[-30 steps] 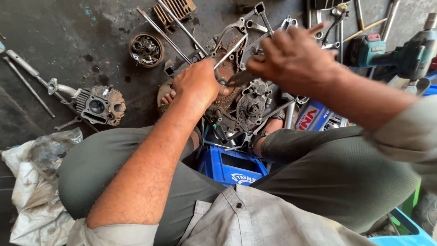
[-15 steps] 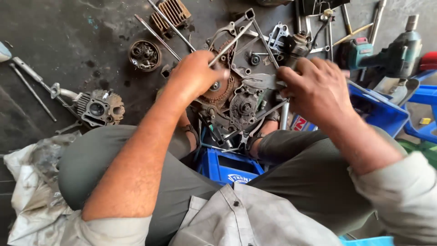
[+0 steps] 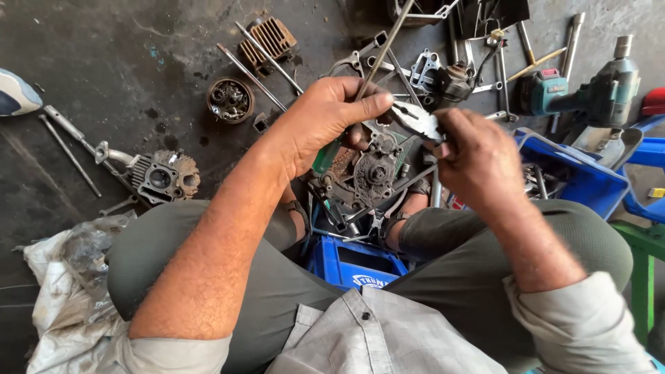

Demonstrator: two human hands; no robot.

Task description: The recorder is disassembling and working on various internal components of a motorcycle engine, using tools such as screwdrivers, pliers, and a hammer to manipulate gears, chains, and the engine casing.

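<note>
Here, left hand (image 3: 325, 125) grip clenched on screwdriver (image 3: 360, 90), shaft pointing up-right, right hand (image 3: 478, 156) grasping pliers (image 3: 415, 121).

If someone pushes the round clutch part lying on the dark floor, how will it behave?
The clutch part looks like solid metal, so probably heavy for its size and stiff. It lies flat, so it would likely slide rather than roll. The floor looks oily, so it may be slippery.

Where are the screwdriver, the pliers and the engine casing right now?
screwdriver (image 3: 324, 156): head view, green handle under the left hand (image 3: 325, 121).
pliers (image 3: 415, 119): head view, metal jaws beside the right hand (image 3: 478, 156).
engine casing (image 3: 374, 173): head view, round centre hub.
</note>
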